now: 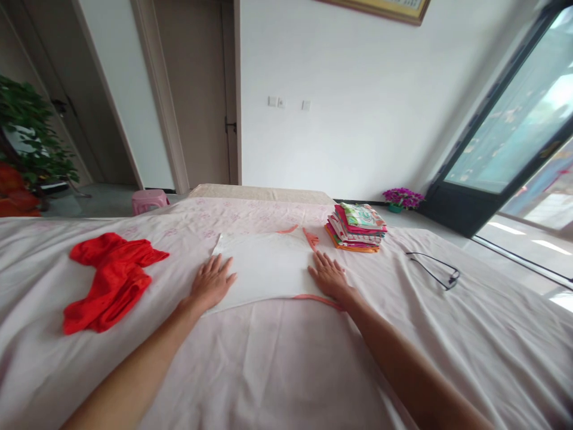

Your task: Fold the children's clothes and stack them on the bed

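Note:
A white sleeveless top [264, 266] with coral-pink trim lies spread flat on the pale cloth, its trimmed neck and armhole edges towards the right. Flat on its left end rests my left hand [212, 279], fingers spread and thumb pointing inward. My right hand [330, 275] lies open over the trimmed right end, partly covering the pink edging. Neither hand grasps anything. Just beyond my right hand stands a stack of folded clothes [357, 230] in several colours, the uppermost piece patterned green and white.
A crumpled red garment [110, 280] lies on the left of the cloth-covered surface [277, 370]. Black-framed glasses [441, 272] sit at the right. Beyond the far edge are a pink stool [150, 200], purple flowers [403, 198] and a white wall [313, 143].

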Tool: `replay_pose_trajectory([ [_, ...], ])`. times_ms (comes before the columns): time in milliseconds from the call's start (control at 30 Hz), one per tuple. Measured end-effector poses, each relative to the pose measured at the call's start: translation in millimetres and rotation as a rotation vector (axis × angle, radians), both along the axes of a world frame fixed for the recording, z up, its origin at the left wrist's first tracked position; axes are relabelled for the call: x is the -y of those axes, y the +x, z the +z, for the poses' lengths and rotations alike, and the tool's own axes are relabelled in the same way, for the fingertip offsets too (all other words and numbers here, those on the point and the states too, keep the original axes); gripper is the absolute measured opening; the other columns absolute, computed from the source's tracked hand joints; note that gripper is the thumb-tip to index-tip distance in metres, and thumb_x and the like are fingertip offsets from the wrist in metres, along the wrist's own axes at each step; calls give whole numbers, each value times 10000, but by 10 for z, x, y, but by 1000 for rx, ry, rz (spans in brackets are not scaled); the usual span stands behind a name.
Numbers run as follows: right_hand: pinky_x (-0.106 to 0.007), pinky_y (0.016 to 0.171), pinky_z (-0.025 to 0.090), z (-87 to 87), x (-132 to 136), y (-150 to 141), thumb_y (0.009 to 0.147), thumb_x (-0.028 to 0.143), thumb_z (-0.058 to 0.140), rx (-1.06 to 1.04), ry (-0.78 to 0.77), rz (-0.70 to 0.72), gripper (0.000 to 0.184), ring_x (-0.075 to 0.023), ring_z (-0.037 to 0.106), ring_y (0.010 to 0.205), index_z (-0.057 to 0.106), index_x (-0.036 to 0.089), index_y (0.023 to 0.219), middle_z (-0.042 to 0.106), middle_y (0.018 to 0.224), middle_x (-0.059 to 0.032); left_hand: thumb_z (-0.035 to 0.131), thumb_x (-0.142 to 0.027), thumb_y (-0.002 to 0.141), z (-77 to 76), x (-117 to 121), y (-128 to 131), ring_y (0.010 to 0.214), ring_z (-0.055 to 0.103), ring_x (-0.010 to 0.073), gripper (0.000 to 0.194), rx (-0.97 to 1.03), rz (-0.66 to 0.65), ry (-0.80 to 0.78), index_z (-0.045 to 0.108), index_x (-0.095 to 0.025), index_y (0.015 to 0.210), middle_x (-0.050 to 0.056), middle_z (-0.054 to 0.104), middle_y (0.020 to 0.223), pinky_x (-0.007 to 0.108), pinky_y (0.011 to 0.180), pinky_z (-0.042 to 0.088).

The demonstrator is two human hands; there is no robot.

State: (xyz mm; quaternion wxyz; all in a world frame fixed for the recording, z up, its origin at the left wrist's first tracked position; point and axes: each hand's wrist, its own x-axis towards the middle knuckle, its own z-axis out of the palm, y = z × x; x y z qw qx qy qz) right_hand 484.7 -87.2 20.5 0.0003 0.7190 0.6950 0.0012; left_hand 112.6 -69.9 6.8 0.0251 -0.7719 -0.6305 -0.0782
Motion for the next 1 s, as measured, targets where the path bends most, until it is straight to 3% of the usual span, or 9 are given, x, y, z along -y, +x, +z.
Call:
replay_pose_trajectory([
  [100,-459,1192,147,-39,35,283,1007,521,177,20,26,-120,651,-229,169,1497,215,196,1570,198,1628,-60,330,-507,968,-42,-9,-358,1463,285,310,615,-42,35,22,342,-240,1522,138,310,1594,485,1152,234],
  [200,-449,1187,161,-74,45,359,1008,517,173,47,44,-143,629,-215,176,1493,236,230,1565,212,1628,-35,329,-480,973,-66,42,-490,1459,290,310,601,-85,27,49,349,-230,1519,136,327,1587,474,1152,233],
  [500,-436,1173,189,-109,-9,378,1010,491,211,37,72,-159,593,-206,212,1476,286,245,1546,270,1612,-48,331,-409,978,17,158,-424,1410,366,324,548,-104,-13,125,422,-203,1478,165,400,1540,488,1131,263],
  [1000,-409,1165,205,-36,37,364,1002,417,261,-42,133,-147,529,-213,285,1442,401,225,1475,361,1568,-62,345,-407,967,-57,135,-466,1380,398,308,528,-116,-49,161,460,-221,1448,151,434,1515,470,1122,282],
])
